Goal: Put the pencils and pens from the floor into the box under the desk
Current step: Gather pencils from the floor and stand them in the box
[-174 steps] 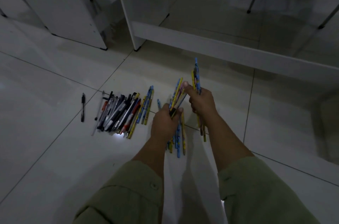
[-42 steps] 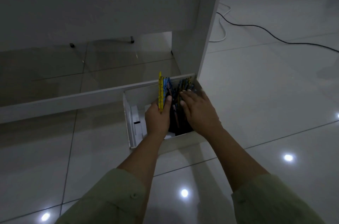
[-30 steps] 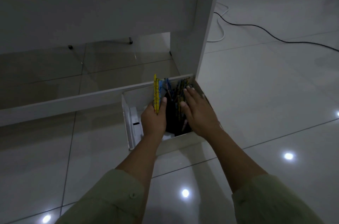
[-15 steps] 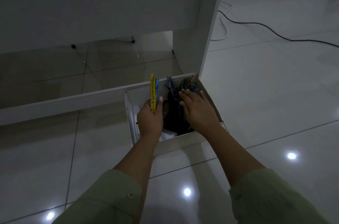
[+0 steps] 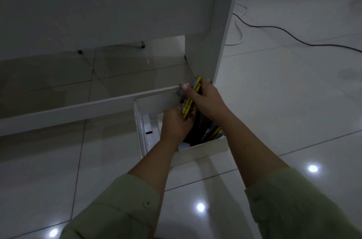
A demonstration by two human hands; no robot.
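Observation:
A white open box [image 5: 203,149] stands on the floor against the desk's low rail, beside the desk's side panel. Both hands are over it. My left hand [image 5: 176,123] grips the lower end of a small bundle of yellow and blue pencils [image 5: 191,99]. My right hand [image 5: 205,99] holds the same bundle near its top, fingers curled round it. The bundle tilts towards the box's right half. More pencils and pens [image 5: 212,133] lie inside the box on the right, partly hidden by my right forearm.
The white desk side panel [image 5: 215,43] rises right behind the box, and a low white rail [image 5: 78,107] runs to the left. A black cable [image 5: 293,37] and a white cable [image 5: 240,31] cross the glossy tiled floor at the back right.
My right hand rose from the pencils in the box and took hold of the bundle in my left hand. The bundle moved right and tilted over the box's right half.

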